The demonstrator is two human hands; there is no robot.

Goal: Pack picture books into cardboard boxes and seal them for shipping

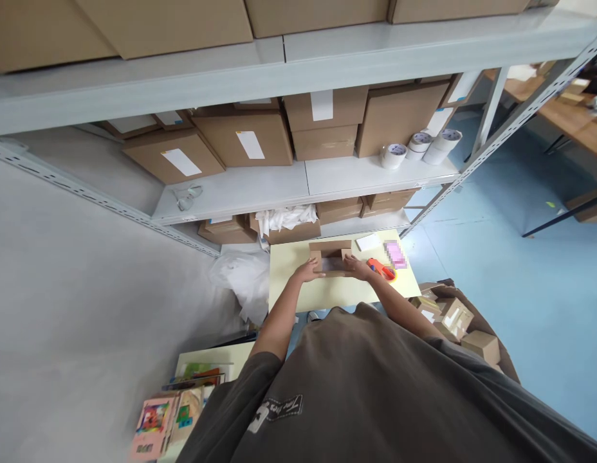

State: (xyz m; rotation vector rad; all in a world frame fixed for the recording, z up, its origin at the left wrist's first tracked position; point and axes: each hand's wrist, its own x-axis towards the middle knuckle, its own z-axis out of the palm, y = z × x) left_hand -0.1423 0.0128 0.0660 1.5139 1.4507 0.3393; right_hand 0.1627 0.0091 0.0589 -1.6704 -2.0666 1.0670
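Observation:
A small open cardboard box (pixel 330 245) stands on the pale yellow table (pixel 289 289) in front of me, its back flap raised. At its left side, my left hand (pixel 309 270) grips the wall and side flap. My right hand (pixel 356 267) holds the opposite side the same way. Something pale shows inside the box, but I cannot make out what it is. Just right of my right hand lies a red-orange tape dispenser (pixel 381 269). Behind it are a small white item (pixel 368 242) and a pink, pixelated object (pixel 395 254).
Beyond the table, a grey metal shelf rack (pixel 260 183) carries cardboard boxes and several tape rolls (pixel 394 156). White plastic wrap (pixel 243 276) hangs at the left. A large carton (pixel 508 363) of small boxes stands right; books (pixel 156 418) lie at lower left.

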